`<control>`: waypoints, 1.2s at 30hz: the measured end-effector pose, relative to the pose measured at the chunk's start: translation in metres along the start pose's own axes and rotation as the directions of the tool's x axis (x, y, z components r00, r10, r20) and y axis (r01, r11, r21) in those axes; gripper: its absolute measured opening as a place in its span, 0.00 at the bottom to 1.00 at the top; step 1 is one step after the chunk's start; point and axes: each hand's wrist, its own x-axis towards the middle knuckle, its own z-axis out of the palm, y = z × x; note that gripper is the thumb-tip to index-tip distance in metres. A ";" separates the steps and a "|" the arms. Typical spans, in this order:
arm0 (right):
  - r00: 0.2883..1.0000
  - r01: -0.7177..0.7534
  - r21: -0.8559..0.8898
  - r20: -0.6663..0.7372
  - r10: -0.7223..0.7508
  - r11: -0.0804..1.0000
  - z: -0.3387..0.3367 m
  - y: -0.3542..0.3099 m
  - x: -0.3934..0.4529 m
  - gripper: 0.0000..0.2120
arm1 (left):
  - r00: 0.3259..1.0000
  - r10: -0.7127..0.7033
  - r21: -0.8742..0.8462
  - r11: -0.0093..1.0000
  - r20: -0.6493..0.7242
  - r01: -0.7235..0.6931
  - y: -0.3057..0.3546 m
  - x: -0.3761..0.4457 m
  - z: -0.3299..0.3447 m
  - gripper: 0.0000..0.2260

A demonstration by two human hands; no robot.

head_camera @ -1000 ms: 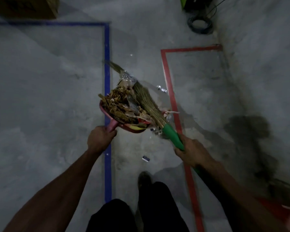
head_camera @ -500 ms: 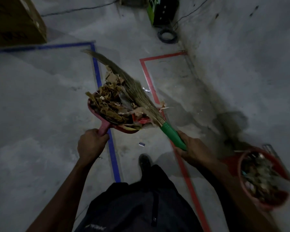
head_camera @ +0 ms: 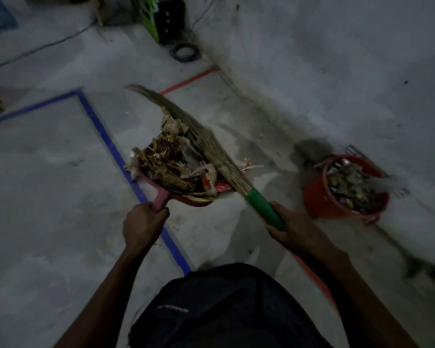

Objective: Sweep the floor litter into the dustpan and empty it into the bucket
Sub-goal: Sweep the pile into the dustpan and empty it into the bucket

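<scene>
left hand (head_camera: 143, 226): fingers curled tight round the pink handle of the dustpan (head_camera: 161, 194), centre of frame, holding it up off the floor
right hand (head_camera: 295, 228): wrapped round the green grip of the broom (head_camera: 260, 205), right of centre; bristles slant to upper left, lying over the load
litter (head_camera: 171, 162): brown scraps, paper bits & wrappers heaped in the pan, spilling past its rim
bucket (head_camera: 319, 199): red, right of frame by the wall, well apart from the pan; already has mixed rubbish in it
counts: 1 dustpan, 1 broom, 1 bucket, 2 hands
floor tape: 1 blue line (head_camera: 103, 134) left of centre, 1 red line (head_camera: 186, 82) upper centre
top of frame: green-black box (head_camera: 161, 18), w/ a dark cable coil (head_camera: 185, 52) just below it
</scene>
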 end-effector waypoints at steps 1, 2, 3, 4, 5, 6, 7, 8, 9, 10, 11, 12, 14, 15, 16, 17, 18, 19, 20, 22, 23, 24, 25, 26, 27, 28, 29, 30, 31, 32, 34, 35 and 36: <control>1.000 -0.012 0.002 -0.011 0.012 1.000 0.000 0.007 -0.008 0.34 | 1.000 0.018 0.011 1.000 0.013 -0.019 0.004 -0.004 0.005 0.11; 0.999 -0.027 0.008 -0.017 0.027 1.000 0.001 0.015 -0.016 0.33 | 0.999 0.037 0.025 0.999 0.028 -0.037 0.009 -0.008 0.010 0.11; 0.999 -0.043 0.017 -0.022 0.043 0.999 0.001 0.023 -0.025 0.33 | 0.998 0.054 0.036 0.998 0.043 -0.055 0.014 -0.013 0.017 0.11; 0.998 -0.064 0.029 -0.023 0.064 0.998 0.000 0.032 -0.033 0.33 | 0.996 0.068 0.048 0.996 0.057 -0.071 0.020 -0.018 0.023 0.11; 0.996 -0.079 0.046 -0.029 0.081 0.996 -0.001 0.041 -0.043 0.33 | 0.994 0.078 0.055 0.995 0.071 -0.082 0.025 -0.024 0.031 0.11; 0.995 -0.093 0.067 -0.029 0.095 0.993 -0.002 0.051 -0.053 0.33 | 0.993 0.082 0.060 0.994 0.085 -0.087 0.032 -0.032 0.039 0.12; 0.994 -0.100 0.089 -0.035 0.104 0.991 -0.004 0.062 -0.062 0.32 | 0.991 0.087 0.057 0.994 0.098 -0.093 0.038 -0.040 0.048 0.12; 0.992 -0.109 0.106 -0.045 0.114 0.988 -0.007 0.073 -0.070 0.31 | 0.990 0.096 0.053 0.993 0.107 -0.102 0.044 -0.049 0.057 0.12; 0.991 -0.114 0.117 -0.059 0.121 0.987 -0.009 0.085 -0.079 0.30 | 0.987 0.115 0.049 0.991 0.114 -0.121 0.051 -0.059 0.067 0.13; 0.990 -0.123 0.118 -0.061 0.131 0.985 -0.012 0.101 -0.091 0.29 | 0.984 0.130 0.048 0.989 0.121 -0.137 0.059 -0.073 0.082 0.13; 0.990 -0.123 0.111 -0.059 0.130 0.986 -0.014 0.108 -0.095 0.29 | 0.984 0.130 0.046 0.990 0.122 -0.137 0.063 -0.078 0.087 0.13; 0.989 -0.130 0.108 -0.054 0.136 0.986 -0.017 0.121 -0.102 0.29 | 0.984 0.128 0.043 0.990 0.126 -0.134 0.071 -0.089 0.097 0.13; 0.988 -0.131 0.121 -0.060 0.139 0.984 -0.025 0.156 -0.119 0.30 | 0.983 0.127 0.031 0.991 0.135 -0.132 0.087 -0.116 0.124 0.13; 0.989 -0.127 0.123 -0.058 0.135 0.984 -0.028 0.174 -0.125 0.30 | 0.983 0.122 0.020 0.992 0.140 -0.126 0.095 -0.129 0.137 0.14; 0.989 -0.130 0.123 -0.054 0.138 0.984 -0.032 0.191 -0.133 0.31 | 0.982 0.120 0.009 0.992 0.144 -0.123 0.103 -0.142 0.151 0.15; 0.989 -0.131 0.124 -0.057 0.139 0.984 -0.036 0.208 -0.141 0.31 | 0.981 0.122 0.000 0.992 0.149 -0.124 0.111 -0.155 0.164 0.15; 0.987 -0.140 0.132 -0.058 0.149 0.981 -0.040 0.224 -0.149 0.30 | 0.980 0.128 -0.002 0.992 0.151 -0.129 0.120 -0.168 0.175 0.15; 0.986 -0.144 0.141 -0.062 0.154 0.979 -0.044 0.239 -0.157 0.30 | 0.980 0.132 0.003 0.991 0.150 -0.134 0.129 -0.180 0.186 0.15; 0.985 -0.148 0.152 -0.064 0.159 0.977 -0.049 0.253 -0.164 0.30 | 0.980 0.134 0.014 0.990 0.149 -0.138 0.139 -0.190 0.197 0.14; 0.984 -0.153 0.174 -0.068 0.167 0.973 -0.060 0.280 -0.175 0.28 | 0.977 0.129 0.047 0.989 0.172 -0.138 0.159 -0.206 0.216 0.14; 0.983 -0.158 0.185 -0.068 0.173 0.970 -0.065 0.293 -0.180 0.27 | 0.974 0.126 0.055 0.989 0.190 -0.138 0.168 -0.212 0.225 0.14; 0.980 -0.173 0.192 -0.065 0.188 0.966 -0.069 0.305 -0.183 0.27 | 0.971 0.128 0.061 0.988 0.203 -0.143 0.178 -0.217 0.233 0.14; 0.977 -0.187 0.194 -0.068 0.203 0.963 -0.072 0.318 -0.184 0.27 | 0.968 0.129 0.071 0.986 0.215 -0.148 0.187 -0.220 0.242 0.14; 0.972 -0.208 0.190 -0.069 0.224 0.960 -0.075 0.329 -0.185 0.27 | 0.966 0.130 0.082 0.985 0.223 -0.151 0.196 -0.222 0.251 0.13; 0.967 -0.227 0.184 -0.073 0.244 0.956 -0.079 0.341 -0.185 0.27 | 0.964 0.131 0.088 0.984 0.230 -0.155 0.205 -0.223 0.261 0.13; 0.963 -0.246 0.182 -0.068 0.262 0.952 -0.082 0.351 -0.183 0.27 | 0.962 0.137 0.093 0.982 0.237 -0.163 0.215 -0.222 0.271 0.14; 0.959 -0.260 0.185 -0.065 0.276 0.948 -0.085 0.362 -0.180 0.27 | 0.959 0.143 0.101 0.980 0.246 -0.172 0.224 -0.221 0.281 0.14; 0.955 -0.276 0.191 -0.062 0.292 0.942 -0.088 0.372 -0.177 0.26 | 0.955 0.150 0.110 0.977 0.257 -0.183 0.233 -0.218 0.291 0.14; 0.949 -0.290 0.198 -0.062 0.307 0.936 -0.090 0.383 -0.173 0.26 | 0.950 0.158 0.114 0.974 0.268 -0.194 0.242 -0.215 0.302 0.14; 0.944 -0.310 0.198 -0.057 0.326 0.930 -0.093 0.394 -0.168 0.26 | 0.946 0.165 0.114 0.973 0.279 -0.203 0.251 -0.211 0.314 0.14; 0.930 -0.355 0.181 -0.036 0.367 0.917 -0.098 0.416 -0.156 0.28 | 0.938 0.173 0.121 0.968 0.301 -0.218 0.268 -0.201 0.339 0.14; 0.923 -0.374 0.167 -0.033 0.385 0.912 -0.100 0.426 -0.149 0.29 | 0.933 0.175 0.133 0.965 0.313 -0.226 0.277 -0.196 0.351 0.14; 0.917 -0.390 0.154 -0.029 0.398 0.908 -0.103 0.436 -0.142 0.30 | 0.929 0.175 0.147 0.961 0.326 -0.233 0.286 -0.191 0.362 0.14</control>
